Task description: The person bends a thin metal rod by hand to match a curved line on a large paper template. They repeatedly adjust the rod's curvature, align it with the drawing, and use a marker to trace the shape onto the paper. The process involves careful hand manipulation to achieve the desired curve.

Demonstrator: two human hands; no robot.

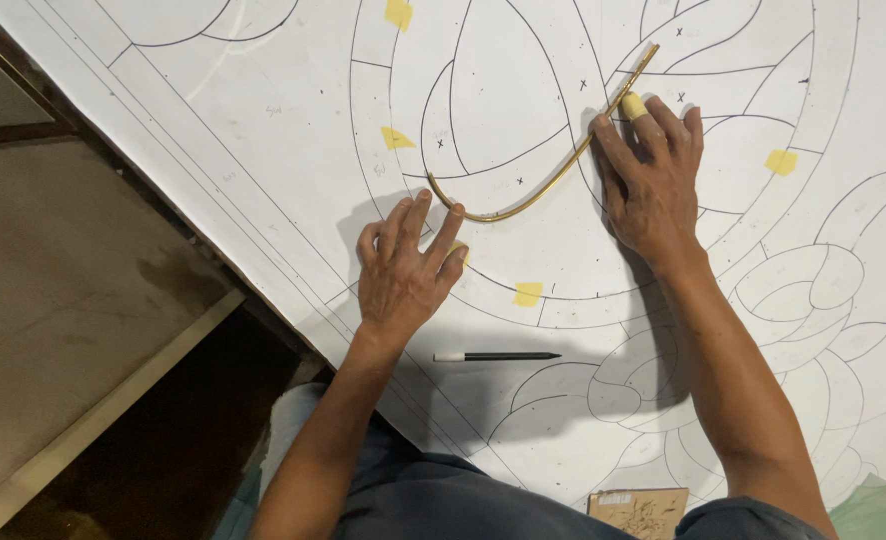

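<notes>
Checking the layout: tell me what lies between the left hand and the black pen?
Only bare white pattern paper with drawn lines separates the left hand from the black pen, in the head view.

Craft workshop, likely leaded-glass or metal-inlay work. Full-size pattern drawing (263, 150) of curved outlines covers worktable from 9 to 3 o'clock, yellow tape tabs (528, 294) pinning it. Bent brass strip (553, 180) lies along drawn curve at 12 o'clock. Marker pen (498, 356) near centre. Bare wooden boards (53, 300) at 8 o'clock.
</notes>
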